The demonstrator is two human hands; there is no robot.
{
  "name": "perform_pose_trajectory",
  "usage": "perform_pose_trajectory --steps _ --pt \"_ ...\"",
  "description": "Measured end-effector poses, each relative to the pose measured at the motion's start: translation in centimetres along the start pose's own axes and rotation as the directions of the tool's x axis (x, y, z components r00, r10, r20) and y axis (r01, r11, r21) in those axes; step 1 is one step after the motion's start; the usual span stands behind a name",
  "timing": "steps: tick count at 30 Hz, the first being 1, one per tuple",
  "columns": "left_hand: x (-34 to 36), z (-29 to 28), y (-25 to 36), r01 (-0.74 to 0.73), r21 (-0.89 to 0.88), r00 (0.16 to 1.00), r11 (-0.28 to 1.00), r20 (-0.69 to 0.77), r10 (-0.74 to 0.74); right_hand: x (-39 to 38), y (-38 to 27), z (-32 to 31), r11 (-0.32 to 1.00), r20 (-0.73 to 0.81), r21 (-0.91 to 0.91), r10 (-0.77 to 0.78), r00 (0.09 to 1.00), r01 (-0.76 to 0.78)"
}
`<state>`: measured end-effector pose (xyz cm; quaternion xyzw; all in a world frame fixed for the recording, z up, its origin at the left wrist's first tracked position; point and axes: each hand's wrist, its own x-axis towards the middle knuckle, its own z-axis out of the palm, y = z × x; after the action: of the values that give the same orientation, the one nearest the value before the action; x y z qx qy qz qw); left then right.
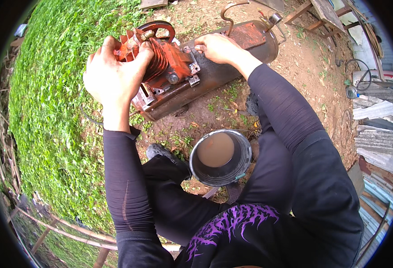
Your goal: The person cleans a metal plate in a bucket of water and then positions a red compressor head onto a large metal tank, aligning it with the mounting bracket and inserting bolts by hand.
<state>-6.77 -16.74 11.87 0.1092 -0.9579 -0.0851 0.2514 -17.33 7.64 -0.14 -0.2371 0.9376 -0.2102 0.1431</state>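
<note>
An orange-red finned compressor pump [167,62] sits on the mounting plate of a rusty brown air tank [205,82]. My left hand [114,73] is wrapped round the top of the pump's finned head, thumb on the near side and fingers on the far side, next to a brass fitting [148,35]. Behind the pump is a dark spoked pulley wheel [163,29]. My right hand [219,48] is at the right end of the pump, over the mounting plate. Its fingers are curled together near the pump's foot; whatever is in them is hidden.
Between my legs stands a black bucket [221,174] of murky brown water. A bent pipe [225,15] and a gauge [275,18] rise from the tank. Grass lies left, corrugated sheets [375,134] and a wooden bench [317,15] right.
</note>
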Motion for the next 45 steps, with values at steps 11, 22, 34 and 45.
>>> perform_pose_trajectory --steps 11,22,34,45 --pt "-0.1 0.2 0.0 -0.017 0.005 1.000 1.000 -0.024 0.017 -0.1 0.9 0.6 0.999 -0.089 -0.041 -0.034 0.995 0.030" --pt "-0.1 0.2 -0.1 -0.001 -0.005 1.000 1.000 0.003 0.001 -0.8 0.2 0.4 0.999 0.010 0.018 0.045 0.999 -0.045" --pt "-0.2 0.2 -0.1 -0.011 0.032 0.999 0.999 -0.034 0.012 -3.5 -3.5 2.1 0.997 0.039 -0.072 0.029 0.999 -0.026" --pt "-0.1 0.3 0.0 -0.054 0.032 0.995 0.998 -0.088 0.056 -1.9 -2.1 5.3 0.991 -0.090 -0.025 0.130 0.987 -0.132"
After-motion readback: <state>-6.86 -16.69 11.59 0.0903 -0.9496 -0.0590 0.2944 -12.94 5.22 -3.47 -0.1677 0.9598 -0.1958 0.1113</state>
